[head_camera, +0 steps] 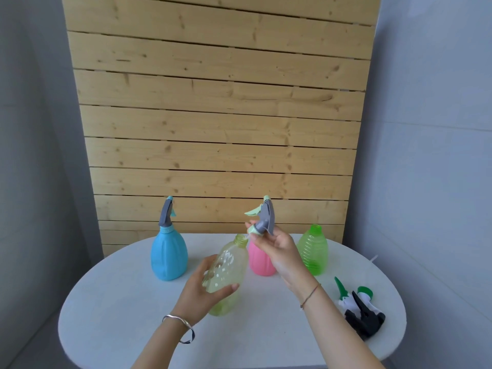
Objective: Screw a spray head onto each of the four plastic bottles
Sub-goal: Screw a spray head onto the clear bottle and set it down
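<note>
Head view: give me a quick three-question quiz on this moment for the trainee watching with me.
1. True or false: the blue bottle already carries a spray head.
2. Which hand holds the yellow bottle? A) left hand B) right hand C) neither
3. Fill in: the loose spray heads lie on the white table in front of the ____ bottle.

Key:
1. True; a grey spray head sits on its neck.
2. A; the right hand holds the grey and pale green spray head at the yellow bottle's open neck.
3. Green; the green bottle stands open-necked, beside the pink bottle.
</note>
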Tool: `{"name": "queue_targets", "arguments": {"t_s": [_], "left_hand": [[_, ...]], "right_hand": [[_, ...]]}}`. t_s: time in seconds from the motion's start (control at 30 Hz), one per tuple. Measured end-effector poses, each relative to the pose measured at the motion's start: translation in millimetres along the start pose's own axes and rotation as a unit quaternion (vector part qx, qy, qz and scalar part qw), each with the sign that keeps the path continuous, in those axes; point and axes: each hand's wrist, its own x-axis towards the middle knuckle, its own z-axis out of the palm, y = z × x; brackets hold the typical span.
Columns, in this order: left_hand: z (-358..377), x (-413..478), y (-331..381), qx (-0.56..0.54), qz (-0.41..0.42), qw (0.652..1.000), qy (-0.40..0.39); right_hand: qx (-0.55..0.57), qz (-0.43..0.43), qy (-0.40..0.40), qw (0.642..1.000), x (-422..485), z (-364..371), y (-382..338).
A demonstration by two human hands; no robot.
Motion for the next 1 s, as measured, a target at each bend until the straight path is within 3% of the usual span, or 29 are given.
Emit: {"name": "queue_targets", "arguments": {"t_s": [0.57, 0.9, 1.0], "left_hand": [[19, -4, -9, -0.016, 0.016, 0.998, -0.064], [20, -2, -9, -0.002, 0.006, 0.997, -0.071], [20, -2, -10, 0.003, 0.009, 0.997, -0.071]], "right_hand": [[-0.190, -0.014, -0.093, 0.977, -6, 2, -12], [-0.320, -0.064, -0.065, 0.943, -3, 6, -19], [-0.357, -0.032, -0.079, 0.930, -2, 9, -9]]}}
